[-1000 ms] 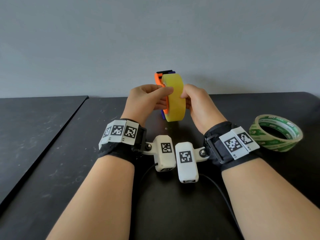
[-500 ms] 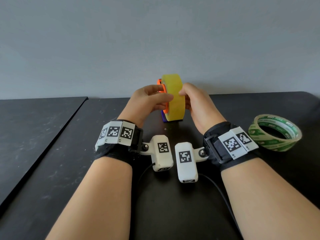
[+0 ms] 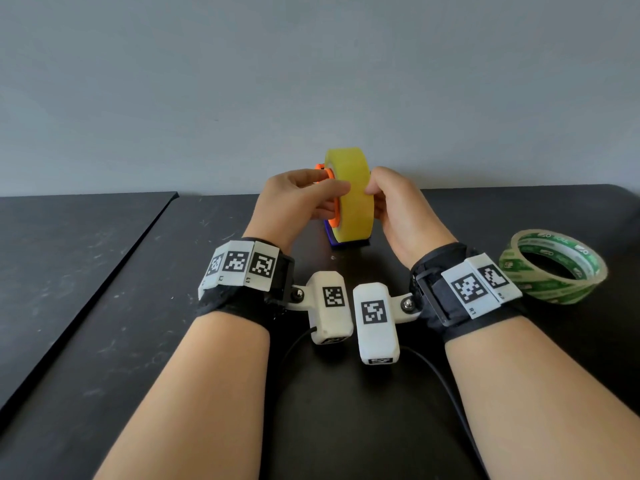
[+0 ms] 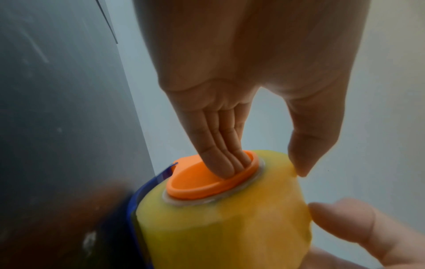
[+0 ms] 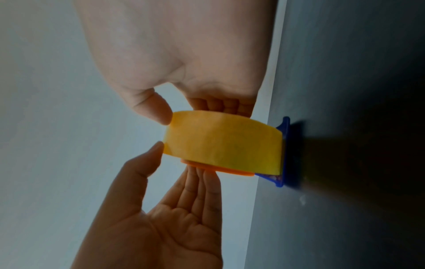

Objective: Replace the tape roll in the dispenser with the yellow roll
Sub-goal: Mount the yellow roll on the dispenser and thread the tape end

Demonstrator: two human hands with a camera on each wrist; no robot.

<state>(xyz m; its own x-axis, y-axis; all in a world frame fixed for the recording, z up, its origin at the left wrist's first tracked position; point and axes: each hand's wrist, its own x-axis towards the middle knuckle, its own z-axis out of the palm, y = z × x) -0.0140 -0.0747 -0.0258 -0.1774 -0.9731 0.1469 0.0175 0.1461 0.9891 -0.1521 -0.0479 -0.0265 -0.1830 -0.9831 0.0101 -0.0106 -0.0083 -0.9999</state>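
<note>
The yellow roll (image 3: 351, 199), a wide glossy translucent band, stands on edge in the dispenser (image 3: 331, 241), whose blue plastic base rests on the matte black, scuffed table (image 3: 104, 306) at centre, near the far wall. A smooth orange hub (image 4: 207, 180) fills the roll's core. The left hand (image 3: 298, 202) holds its fingers (image 4: 220, 158) pressed together, tips inside the hub, thumb on the roll's rim. The right hand (image 3: 398, 209) grips the opposite face, thumb on the rim, fingers curled behind. A green-printed clear tape roll (image 3: 554, 265) lies flat at right. Against the earlier frame, the roll sits lower and the dispenser's dark top is hidden.
</note>
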